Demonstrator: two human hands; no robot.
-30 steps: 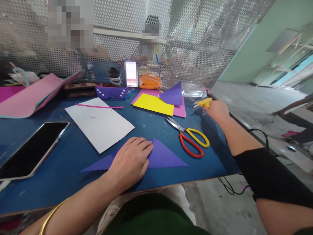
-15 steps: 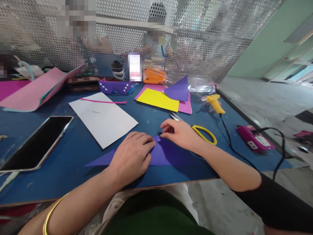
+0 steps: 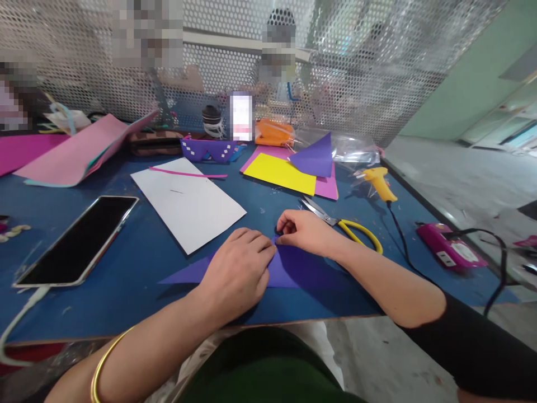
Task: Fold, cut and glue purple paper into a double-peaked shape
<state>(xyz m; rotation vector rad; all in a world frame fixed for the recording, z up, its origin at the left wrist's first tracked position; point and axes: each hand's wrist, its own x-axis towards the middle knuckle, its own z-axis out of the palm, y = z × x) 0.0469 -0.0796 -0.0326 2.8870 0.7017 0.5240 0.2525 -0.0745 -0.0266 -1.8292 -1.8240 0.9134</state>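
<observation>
A purple sheet of paper (image 3: 302, 271), triangular in its visible outline, lies near the front edge of the blue table. Across its left half rests my left hand (image 3: 241, 266), palm down, with curved fingers pressing the sheet beside its upper point. My right hand (image 3: 300, 229) is closed in a pinch at that same upper point; the fingertips partly hide what they grip. Just behind my right hand lie scissors (image 3: 331, 220) with yellow handles, blades spread a little. A white sheet (image 3: 188, 207) carrying a thin pink strip (image 3: 188, 173) sits beyond my left hand.
On the left lies a phone (image 3: 79, 246) with a white cable. Yellow paper (image 3: 281, 173) and a purple piece (image 3: 314, 158) are stacked behind. A yellow glue gun (image 3: 380, 183) and a magenta box (image 3: 451, 246) with a black cord stand right. Perforated metal (image 3: 235, 61) closes off the back.
The view has shifted slightly, so things sit farther right. My right hand has pulled in closer to my left at the paper's upper point, and more of the scissors shows.
</observation>
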